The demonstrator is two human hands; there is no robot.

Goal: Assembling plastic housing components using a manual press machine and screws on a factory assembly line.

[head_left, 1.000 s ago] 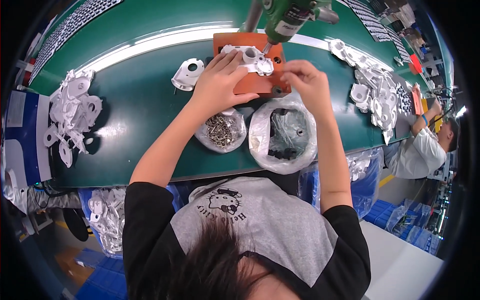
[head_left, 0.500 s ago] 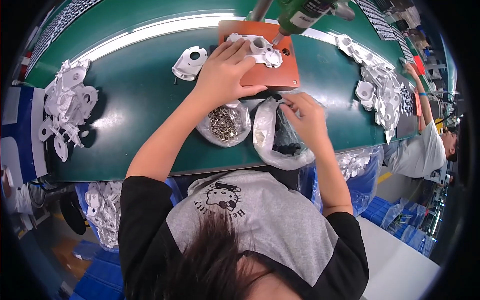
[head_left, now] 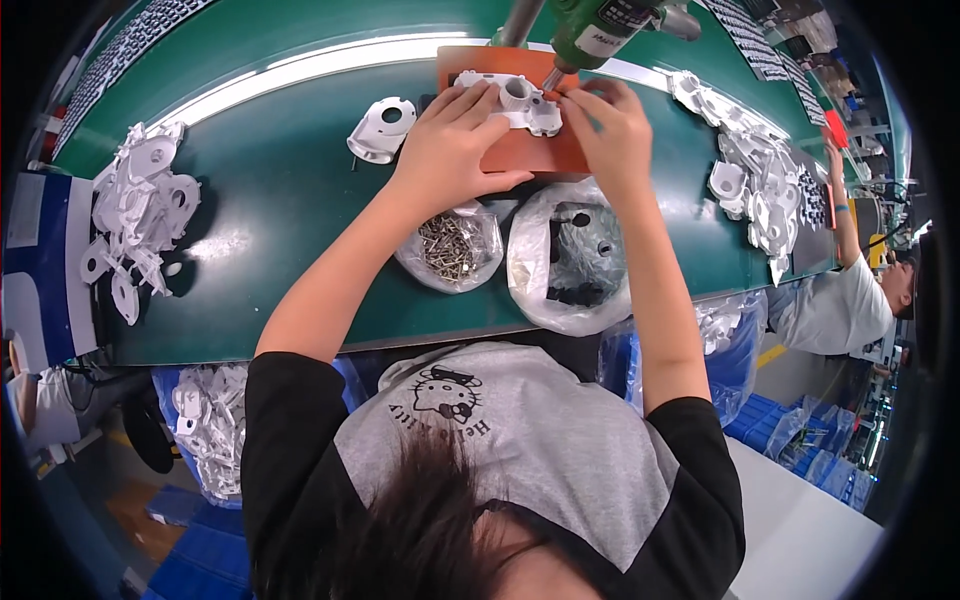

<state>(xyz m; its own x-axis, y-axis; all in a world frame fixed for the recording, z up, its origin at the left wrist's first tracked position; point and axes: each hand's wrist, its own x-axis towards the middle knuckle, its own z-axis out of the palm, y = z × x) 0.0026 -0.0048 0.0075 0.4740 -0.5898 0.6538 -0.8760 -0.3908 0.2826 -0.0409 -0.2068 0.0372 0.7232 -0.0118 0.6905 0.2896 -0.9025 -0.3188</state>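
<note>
A white housing part (head_left: 516, 97) with a round raised ring lies on the orange plate (head_left: 535, 155). My left hand (head_left: 455, 140) lies over its left end, fingers stretched flat and thumb held apart. At the part's right end, beneath the tip of the green power tool (head_left: 590, 35), my right hand (head_left: 615, 130) is closed in a pinch. Whatever its fingertips hold is hidden. Nearer me are a plastic bag of metal screws (head_left: 450, 248) and a wide clear bag with small black pieces (head_left: 575, 292) inside.
A single white housing (head_left: 382, 130) sits left of the plate. White parts are heaped at the bench's left (head_left: 145, 200) and right (head_left: 765, 190). Bags of white parts (head_left: 210, 420) hang below the front edge. A co-worker (head_left: 840, 300) is at the far right.
My right hand has moved forward from the bag of black pieces, where it pinched a small black piece, to the right end of the white housing part. My left hand stays put.
</note>
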